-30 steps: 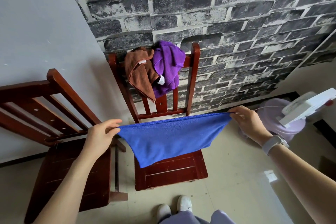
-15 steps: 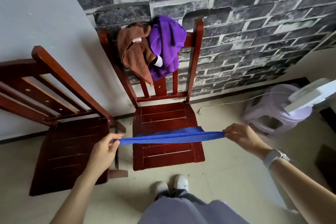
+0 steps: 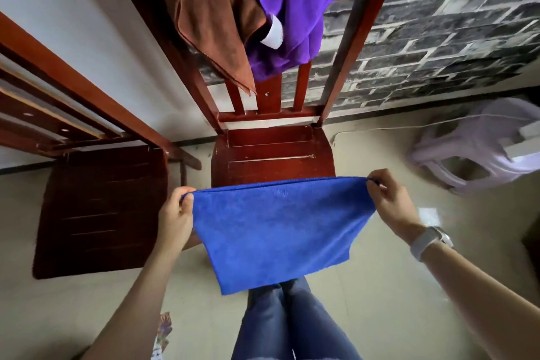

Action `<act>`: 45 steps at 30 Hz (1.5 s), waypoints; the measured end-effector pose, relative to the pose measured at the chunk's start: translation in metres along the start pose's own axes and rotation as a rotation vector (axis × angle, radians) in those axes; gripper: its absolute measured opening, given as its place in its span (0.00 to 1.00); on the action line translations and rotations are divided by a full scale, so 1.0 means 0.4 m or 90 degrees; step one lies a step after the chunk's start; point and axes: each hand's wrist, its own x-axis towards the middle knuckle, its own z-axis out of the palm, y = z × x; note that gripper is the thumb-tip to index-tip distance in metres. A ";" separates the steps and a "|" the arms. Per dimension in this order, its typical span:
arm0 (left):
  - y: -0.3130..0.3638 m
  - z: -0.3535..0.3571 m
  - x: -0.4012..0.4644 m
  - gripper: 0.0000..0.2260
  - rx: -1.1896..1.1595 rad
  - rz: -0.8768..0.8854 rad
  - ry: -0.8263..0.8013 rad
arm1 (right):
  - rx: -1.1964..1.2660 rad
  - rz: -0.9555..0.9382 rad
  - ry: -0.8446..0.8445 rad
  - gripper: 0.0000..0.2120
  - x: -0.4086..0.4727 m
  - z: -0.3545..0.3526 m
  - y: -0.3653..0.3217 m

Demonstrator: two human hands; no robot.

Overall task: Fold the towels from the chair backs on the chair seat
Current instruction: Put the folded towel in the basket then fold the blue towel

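A blue towel (image 3: 277, 228) hangs stretched between my hands, just in front of the red wooden chair's seat (image 3: 271, 155). My left hand (image 3: 175, 219) pinches its upper left corner and my right hand (image 3: 388, 204) pinches the upper right corner. The towel's lower edge dangles over my legs and hides the seat's front edge. A brown towel (image 3: 210, 14) and a purple towel (image 3: 295, 3) are draped over the chair's back, side by side, brown on the left.
A second dark wooden chair (image 3: 99, 207) stands close on the left, nearly touching the first. A pale lilac plastic stool (image 3: 479, 149) sits on the floor at the right. A dark brick wall (image 3: 438, 23) is right behind the chairs.
The view has tilted down and closed in on the chair. My hands have drawn nearer together and the blue towel, edge-on a moment ago, now hangs flat facing me.
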 end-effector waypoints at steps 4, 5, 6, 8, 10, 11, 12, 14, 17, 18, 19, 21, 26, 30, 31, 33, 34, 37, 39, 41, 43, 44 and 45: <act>-0.089 0.088 0.174 0.07 -0.011 -0.040 -0.038 | -0.023 0.033 0.003 0.04 0.151 0.122 0.067; -0.119 0.111 0.219 0.07 -0.008 -0.048 -0.051 | -0.030 0.038 -0.002 0.05 0.190 0.153 0.088; -0.140 0.130 0.256 0.06 0.002 -0.057 -0.063 | -0.042 0.046 -0.005 0.05 0.223 0.178 0.105; -0.191 0.190 0.339 0.07 0.019 -0.066 -0.078 | -0.064 0.063 0.012 0.06 0.303 0.236 0.151; -0.213 0.244 0.407 0.09 0.034 -0.066 -0.076 | -0.079 0.077 0.027 0.08 0.377 0.282 0.185; -0.222 0.269 0.439 0.10 0.046 -0.062 -0.071 | -0.092 0.077 0.030 0.08 0.413 0.302 0.200; -0.229 0.287 0.467 0.10 0.065 -0.056 -0.066 | -0.108 0.075 0.032 0.08 0.445 0.318 0.210; -0.245 0.319 0.516 0.10 0.096 -0.034 -0.057 | -0.117 0.073 0.039 0.08 0.503 0.346 0.228; -0.271 0.355 0.562 0.11 0.142 -0.014 -0.046 | -0.169 0.076 0.047 0.10 0.560 0.378 0.259; -0.277 0.366 0.571 0.10 0.154 -0.012 -0.041 | -0.194 0.082 0.045 0.10 0.571 0.387 0.269; -0.284 0.375 0.578 0.10 0.167 -0.008 -0.035 | -0.216 0.087 0.045 0.10 0.576 0.394 0.276; -0.287 0.388 0.582 0.10 0.210 0.031 -0.010 | -0.266 0.085 0.049 0.11 0.577 0.405 0.277; -0.269 0.408 0.562 0.10 0.333 0.264 0.022 | -0.465 -0.109 0.083 0.18 0.551 0.441 0.241; -0.270 0.424 0.561 0.07 0.345 0.359 -0.040 | -0.443 -0.251 -0.004 0.14 0.554 0.489 0.224; -0.269 0.428 0.564 0.07 0.342 0.353 -0.041 | -0.437 -0.234 -0.030 0.13 0.557 0.502 0.221; -0.269 0.433 0.568 0.06 0.330 0.341 -0.030 | -0.399 -0.184 -0.052 0.12 0.566 0.525 0.213; -0.267 0.434 0.569 0.05 0.327 0.341 -0.026 | -0.372 -0.163 -0.045 0.11 0.571 0.533 0.209; -0.264 0.435 0.574 0.05 0.327 0.358 -0.023 | -0.346 -0.145 -0.027 0.08 0.584 0.540 0.201; -0.261 0.433 0.577 0.05 0.334 0.361 -0.028 | -0.369 -0.162 -0.034 0.09 0.587 0.537 0.201; -0.260 0.433 0.579 0.05 0.350 0.364 -0.033 | -0.406 -0.194 -0.042 0.09 0.585 0.533 0.207; -0.258 0.437 0.582 0.05 0.366 0.362 -0.040 | -0.436 -0.243 -0.045 0.10 0.581 0.530 0.218; -0.257 0.439 0.584 0.05 0.371 0.358 -0.044 | -0.442 -0.268 -0.047 0.10 0.579 0.531 0.222; -0.255 0.440 0.586 0.05 0.373 0.354 -0.046 | -0.443 -0.288 -0.046 0.10 0.579 0.533 0.225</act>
